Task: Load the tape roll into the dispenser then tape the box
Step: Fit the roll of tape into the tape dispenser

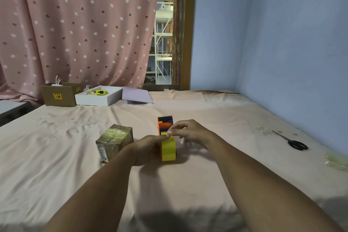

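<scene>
Head view: both bare forearms reaching in over a bed [188, 111] covered in a pale pink sheet. Left hand [148, 149] wrapped around the side of a yellow tape roll [168, 149], fingers closed on it, roll standing on edge, seated in an orange-and-black dispenser [165, 124] that rises just behind it. Right hand [190, 131] at the top of the roll, thumb and forefinger pinched together on the tape's loose yellow end; other fingers curled, slightly blurred. Roll and dispenser at bed centre, between the two hands; whether resting on the sheet or lifted, cannot tell. Small cardboard box [114, 141], already wrapped in shiny clear tape, sitting on the sheet just left of the left hand, not touched by it. Black-handled scissors [293, 142] lying flat on the sheet far right, well apart from the hands. Crumpled clear material [337, 162] at the right edge, blurred. At the far left end of the bed: open brown carton [60, 95], beside it a shallow white tray [98, 97] with a yellow object [98, 92] inside, then a lilac flat folder [137, 95]. Pink dotted curtain [75, 24] behind, blue wall [273, 34] to the right.
</scene>
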`<state>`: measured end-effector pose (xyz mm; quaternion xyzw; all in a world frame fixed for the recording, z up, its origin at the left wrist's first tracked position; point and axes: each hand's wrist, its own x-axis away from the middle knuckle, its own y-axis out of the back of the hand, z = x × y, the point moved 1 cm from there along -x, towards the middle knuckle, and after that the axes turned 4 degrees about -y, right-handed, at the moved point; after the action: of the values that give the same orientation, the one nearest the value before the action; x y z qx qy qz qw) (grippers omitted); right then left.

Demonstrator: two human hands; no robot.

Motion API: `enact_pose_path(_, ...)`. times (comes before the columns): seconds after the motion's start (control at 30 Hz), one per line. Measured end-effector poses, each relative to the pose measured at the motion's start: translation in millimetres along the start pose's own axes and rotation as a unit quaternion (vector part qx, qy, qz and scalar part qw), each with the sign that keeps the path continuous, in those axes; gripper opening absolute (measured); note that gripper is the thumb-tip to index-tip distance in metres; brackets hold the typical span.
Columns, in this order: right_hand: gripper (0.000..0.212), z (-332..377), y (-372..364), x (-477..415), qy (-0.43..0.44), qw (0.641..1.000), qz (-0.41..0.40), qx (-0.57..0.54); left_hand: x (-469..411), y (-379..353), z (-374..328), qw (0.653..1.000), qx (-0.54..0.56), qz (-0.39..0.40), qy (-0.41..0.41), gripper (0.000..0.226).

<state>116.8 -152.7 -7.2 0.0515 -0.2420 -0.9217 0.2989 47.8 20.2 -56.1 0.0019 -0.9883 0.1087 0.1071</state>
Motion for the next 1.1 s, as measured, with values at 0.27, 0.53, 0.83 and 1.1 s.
enact_pose_path(0.27, 0.015, 12, -3, -5, 0.100, 0.971, -0.077, 0.201, -14, 5, 0, 1.000, -0.004, -0.027, -0.005, 0.077)
enact_pose_path(0.53, 0.010, 20, -6, -6, 0.072, 0.979, -0.057, 0.182, -13, 10, -2, 1.000, 0.003, -0.003, -0.017, 0.064)
enact_pose_path(0.83, 0.014, 17, -9, -15, 0.057, 0.966, -0.103, 0.231, -10, 13, 2, 0.999, -0.033, 0.015, -0.031, 0.044)
enact_pose_path(1.1, 0.010, 22, -11, -16, 0.108, 0.919, -0.091, 0.368, -8, 13, 1, 0.999, -0.035, 0.019, -0.032, 0.042)
